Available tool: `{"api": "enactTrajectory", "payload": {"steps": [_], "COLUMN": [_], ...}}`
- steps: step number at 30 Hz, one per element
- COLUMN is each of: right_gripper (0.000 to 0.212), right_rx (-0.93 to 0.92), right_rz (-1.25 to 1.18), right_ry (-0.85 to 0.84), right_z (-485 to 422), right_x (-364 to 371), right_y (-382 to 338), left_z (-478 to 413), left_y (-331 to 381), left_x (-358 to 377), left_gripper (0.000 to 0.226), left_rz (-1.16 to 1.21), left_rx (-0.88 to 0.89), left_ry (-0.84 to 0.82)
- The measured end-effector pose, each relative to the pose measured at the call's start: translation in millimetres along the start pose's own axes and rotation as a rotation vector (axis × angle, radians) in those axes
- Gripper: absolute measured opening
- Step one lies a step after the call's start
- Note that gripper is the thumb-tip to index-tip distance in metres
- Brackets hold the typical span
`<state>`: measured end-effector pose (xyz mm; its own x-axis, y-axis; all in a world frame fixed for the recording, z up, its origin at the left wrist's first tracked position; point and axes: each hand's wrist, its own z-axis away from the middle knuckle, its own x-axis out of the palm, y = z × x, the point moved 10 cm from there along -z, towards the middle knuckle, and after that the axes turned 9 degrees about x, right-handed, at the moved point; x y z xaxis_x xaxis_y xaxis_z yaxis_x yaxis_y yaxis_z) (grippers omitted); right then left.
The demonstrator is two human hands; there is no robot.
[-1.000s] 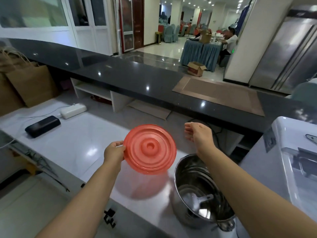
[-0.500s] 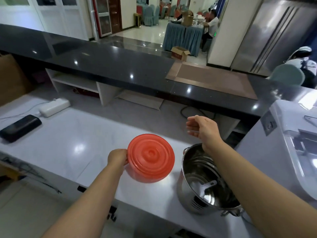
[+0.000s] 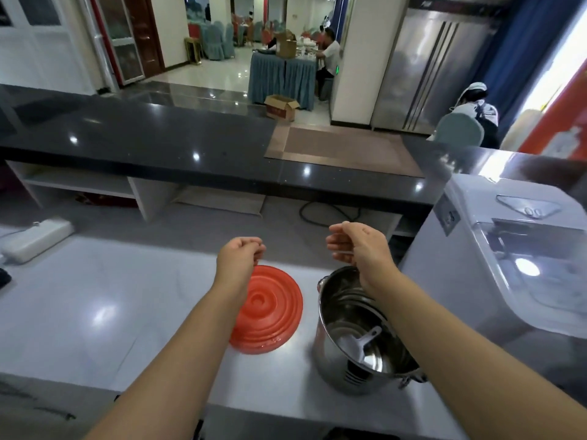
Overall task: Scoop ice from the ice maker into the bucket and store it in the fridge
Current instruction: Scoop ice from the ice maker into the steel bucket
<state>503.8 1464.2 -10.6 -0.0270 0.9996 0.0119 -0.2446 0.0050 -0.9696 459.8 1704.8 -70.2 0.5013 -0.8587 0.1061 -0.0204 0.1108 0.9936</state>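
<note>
A steel bucket (image 3: 352, 369) stands uncovered on the white counter (image 3: 111, 312), with a pale scoop (image 3: 362, 342) lying inside it. Its red ribbed lid (image 3: 270, 315) lies flat on the counter just left of the bucket. My left hand (image 3: 239, 254) hovers above the lid's far edge, fingers loosely curled and holding nothing. My right hand (image 3: 359, 246) hangs over the bucket's far rim, fingers relaxed and empty. The white ice maker (image 3: 508, 265) sits at the right with its clear lid down. A tall steel fridge (image 3: 435, 65) stands in the background at the right.
A raised black bar top (image 3: 158, 144) runs across behind the counter, with open shelves under it. A white power strip (image 3: 35, 236) lies at the counter's left. A black cable (image 3: 330, 214) loops behind the bucket. People sit at tables in the far room.
My left hand has set the red lid down flat on the counter and let go of it, rising clear. The view has shifted right, toward the ice maker.
</note>
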Motion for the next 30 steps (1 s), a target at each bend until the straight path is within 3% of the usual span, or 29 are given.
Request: {"api": "enactTrajectory", "payload": {"steps": [5,18,24,30], "right_gripper": [0.022,0.020,0.020,0.022], "right_rx": [-0.075,-0.209,-0.245,-0.274], "right_rz": [0.087,0.013,0.000,0.052], "right_ry": [0.044,0.141,0.212,0.377], "right_z": [18.1,73.8,96.1,105.3], "right_x": [-28.3,-145.8,-216.1,-292.4], "right_y": [-17.4,-66.9,-82.8,-84.3], "left_z": [15.1,92.3,148.6,184.2], "left_y": [35.3,61.9,68.9,92.4], "left_x": [64.4,242.8,315.6,355.5], "left_gripper": [0.021,0.010,0.027,0.041], "left_rz": [0.013,-0.066,-0.109,-0.371], "left_rx": [0.090,0.219,0.276,0.625], "left_ry": [-0.157,-0.594,-0.757,-0.779]}}
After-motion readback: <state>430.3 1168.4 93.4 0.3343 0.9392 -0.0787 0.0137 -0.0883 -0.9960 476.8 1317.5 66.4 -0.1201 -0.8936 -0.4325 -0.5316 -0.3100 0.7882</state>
